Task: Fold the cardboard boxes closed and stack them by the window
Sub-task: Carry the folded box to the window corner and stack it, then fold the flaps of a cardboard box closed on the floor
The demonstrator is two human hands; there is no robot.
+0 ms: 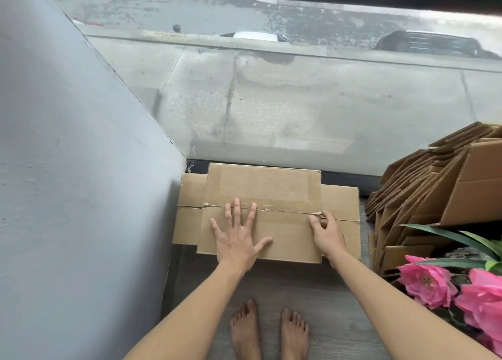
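Where flat cartons (423, 196) crowd, pink flowers (426, 281).

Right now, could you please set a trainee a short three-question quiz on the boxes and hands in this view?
1. True or false: the top box lies on a wider box by the window.
2. Which hand lies flat with spread fingers on the top box? A left hand B right hand
3. Fill in: the pile of unfolded cardboard stands to the person's ____.

Key: 1 true; 2 A; 3 right.
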